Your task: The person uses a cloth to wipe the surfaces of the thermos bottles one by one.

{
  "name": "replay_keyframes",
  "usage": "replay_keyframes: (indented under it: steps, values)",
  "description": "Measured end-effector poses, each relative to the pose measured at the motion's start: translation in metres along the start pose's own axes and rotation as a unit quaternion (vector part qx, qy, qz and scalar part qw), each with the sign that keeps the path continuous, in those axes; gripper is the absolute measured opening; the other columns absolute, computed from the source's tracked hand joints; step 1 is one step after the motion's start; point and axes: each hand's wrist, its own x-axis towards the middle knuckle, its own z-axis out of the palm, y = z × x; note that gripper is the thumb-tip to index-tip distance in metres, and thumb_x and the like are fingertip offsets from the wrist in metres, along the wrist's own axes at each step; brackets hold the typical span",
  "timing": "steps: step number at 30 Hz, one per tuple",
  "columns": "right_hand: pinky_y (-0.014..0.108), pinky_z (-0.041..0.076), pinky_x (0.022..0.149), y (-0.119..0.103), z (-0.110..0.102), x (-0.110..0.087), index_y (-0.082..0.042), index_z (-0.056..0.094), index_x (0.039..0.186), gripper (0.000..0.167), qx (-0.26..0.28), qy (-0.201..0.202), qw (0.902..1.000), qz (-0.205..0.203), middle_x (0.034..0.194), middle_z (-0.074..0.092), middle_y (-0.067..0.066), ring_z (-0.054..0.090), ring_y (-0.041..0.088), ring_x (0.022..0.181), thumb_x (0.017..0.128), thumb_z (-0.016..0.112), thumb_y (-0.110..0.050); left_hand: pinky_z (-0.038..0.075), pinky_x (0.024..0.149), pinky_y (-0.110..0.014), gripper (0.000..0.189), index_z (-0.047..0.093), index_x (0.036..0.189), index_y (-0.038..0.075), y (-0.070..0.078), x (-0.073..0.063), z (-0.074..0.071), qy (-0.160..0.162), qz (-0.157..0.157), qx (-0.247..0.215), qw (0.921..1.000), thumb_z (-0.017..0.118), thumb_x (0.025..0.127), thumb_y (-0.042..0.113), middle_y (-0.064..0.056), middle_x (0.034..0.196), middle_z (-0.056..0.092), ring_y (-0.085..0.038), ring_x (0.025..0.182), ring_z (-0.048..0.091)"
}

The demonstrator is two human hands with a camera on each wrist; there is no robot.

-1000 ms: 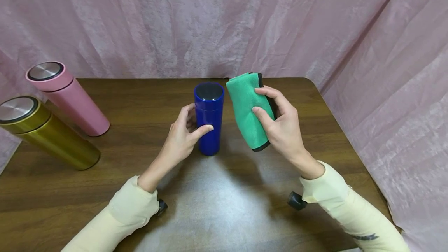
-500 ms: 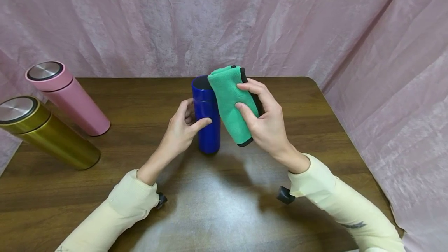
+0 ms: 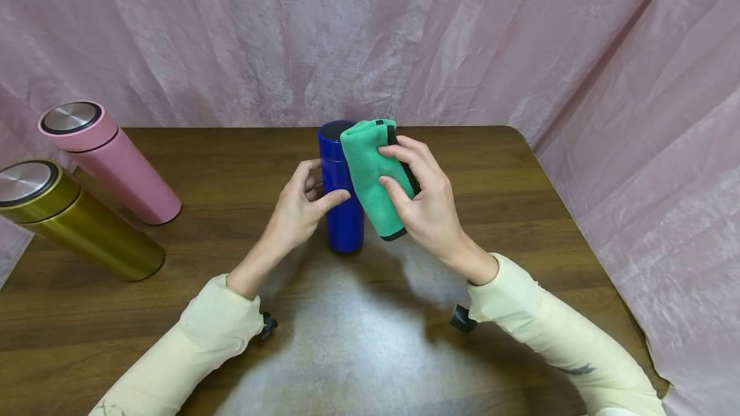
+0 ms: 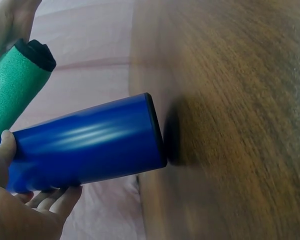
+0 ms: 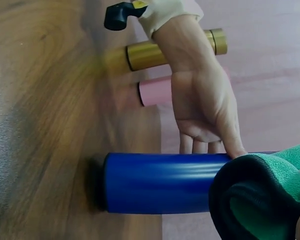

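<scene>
Curtain (image 3: 347,37) is hanging behind, from 10 to 3 o'clock. Table (image 3: 358,364) is spreading out below it. Gold bottle (image 3: 92,230) is standing at 9 o'clock; pink bottle (image 3: 118,172) is standing near it, at gold bottle's 1 o'clock. Blue bottle (image 3: 345,226) is standing roughly upright near centre; cannot tell whether its base is resting on table or just lifting off.

Left hand (image 3: 291,214), at blue bottle's 8 o'clock, is gripping round its middle. Right hand (image 3: 429,207), at its 3 o'clock, is pinching folded cloth (image 3: 370,178). Cloth is leaning toward 11 o'clock and covering blue bottle's upper right; cannot tell how hard it is pressing, if at all.

Judgement, technique: left hand should be bracing blue bottle, base flat, so nothing is turning or tipping. Right hand should be laying cloth's broad face along the curve, pressing lightly and evenly.

Containers: gold cap (image 3: 26,183), pink cap (image 3: 70,118) and blue cap (image 3: 331,144) are all sitting on their bottles. Contents are not showing.
</scene>
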Motion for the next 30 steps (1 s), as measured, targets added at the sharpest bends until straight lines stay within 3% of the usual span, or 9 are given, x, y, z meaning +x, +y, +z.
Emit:
replay_keyframes:
  steps: [7,14,20,30]
  values:
    - [0.039,0.048,0.106,0.006,0.006,-0.006,0.001,0.068,0.125,0.038,-0.001,0.002,1.0000,0.001,0.133,0.061,0.016,0.054,0.024,0.130,0.088,0.076,0.008,0.054,0.102,-0.048,0.062,0.044,0.145,0.001,-0.002,0.001,-0.001,0.004,-0.004,-0.005,1.0000,0.078,0.094,0.009,-0.022,0.135,0.063,-0.034,0.122,0.064]
    - [0.041,0.050,0.104,0.014,0.013,-0.025,-0.001,0.067,0.124,0.038,-0.022,-0.054,0.9977,0.036,0.134,0.060,0.016,0.056,0.026,0.128,0.089,0.077,0.006,0.052,0.104,-0.047,0.059,0.043,0.145,-0.001,-0.004,0.003,-0.003,0.017,-0.014,-0.015,0.9996,0.075,0.096,0.009,-0.023,0.136,0.061,-0.034,0.123,0.063]
    - [0.044,0.050,0.105,0.017,0.014,-0.037,-0.002,0.068,0.123,0.036,-0.029,-0.073,0.9956,0.052,0.135,0.060,0.015,0.058,0.028,0.128,0.088,0.077,0.006,0.049,0.109,-0.046,0.058,0.043,0.146,0.000,-0.003,0.004,-0.004,0.020,-0.014,-0.008,0.9997,0.074,0.098,0.011,-0.024,0.139,0.059,-0.034,0.129,0.059]
    - [0.045,0.052,0.102,0.024,0.015,-0.052,-0.002,0.067,0.121,0.037,-0.035,-0.123,0.9890,0.074,0.134,0.060,0.014,0.059,0.028,0.125,0.087,0.077,0.009,0.050,0.107,-0.043,0.060,0.043,0.144,-0.001,-0.005,0.006,-0.005,0.031,-0.014,-0.012,0.9994,0.076,0.097,0.015,-0.021,0.138,0.059,-0.032,0.125,0.061]
